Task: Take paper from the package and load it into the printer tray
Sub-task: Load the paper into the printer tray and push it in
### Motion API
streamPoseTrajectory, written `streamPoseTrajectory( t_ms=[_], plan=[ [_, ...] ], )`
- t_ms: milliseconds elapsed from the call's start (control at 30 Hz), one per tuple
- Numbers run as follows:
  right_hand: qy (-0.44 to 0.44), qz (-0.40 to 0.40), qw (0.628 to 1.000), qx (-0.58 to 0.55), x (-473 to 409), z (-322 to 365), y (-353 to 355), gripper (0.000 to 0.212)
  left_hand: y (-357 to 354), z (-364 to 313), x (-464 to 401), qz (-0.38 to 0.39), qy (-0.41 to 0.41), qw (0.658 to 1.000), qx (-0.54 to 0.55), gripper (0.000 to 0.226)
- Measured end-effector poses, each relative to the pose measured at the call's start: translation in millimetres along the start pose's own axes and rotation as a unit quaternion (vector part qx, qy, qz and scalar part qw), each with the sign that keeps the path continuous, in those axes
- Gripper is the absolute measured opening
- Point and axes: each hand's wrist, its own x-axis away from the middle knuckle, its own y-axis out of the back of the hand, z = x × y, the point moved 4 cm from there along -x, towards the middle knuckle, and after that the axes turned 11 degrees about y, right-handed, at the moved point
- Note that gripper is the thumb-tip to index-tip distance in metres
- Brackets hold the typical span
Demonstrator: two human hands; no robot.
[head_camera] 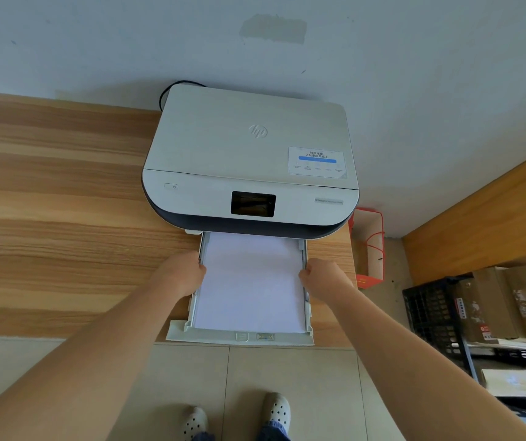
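On the wooden surface [64, 202]: printer [250, 157], tray [239, 338] pulled out, paper [250, 281] inside. Red bag [370, 249] beside. Left hand [181, 273], right hand [322, 278]: curled, gripping the tray's side edges.

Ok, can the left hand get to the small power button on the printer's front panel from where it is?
Probably yes. The left hand sits at the left edge of the white paper tray, and nothing lies between it and the small power button just above.
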Motion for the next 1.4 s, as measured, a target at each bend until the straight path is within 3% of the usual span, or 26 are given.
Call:
streamPoseTrajectory(
  t_ms=[167,1167,1400],
  plan=[
    [-0.002,0.007,1.0,-0.023,-2.5,0.8,-0.2,0.013,-0.2,1.0,-6.3,0.021,-0.008,1.0,-0.015,0.024],
    [0.003,-0.019,0.999,-0.029,-3.0,5.5,-7.7,0.013,-6.2,-5.1,-7.0,-0.021,-0.024,0.999,-0.028,0.018],
    [0.016,-0.006,1.0,-0.021,3.3,5.0,-9.0,0.024,-6.8,-3.9,-1.9,-0.02,-0.031,0.999,-0.005,0.014]
  ],
)
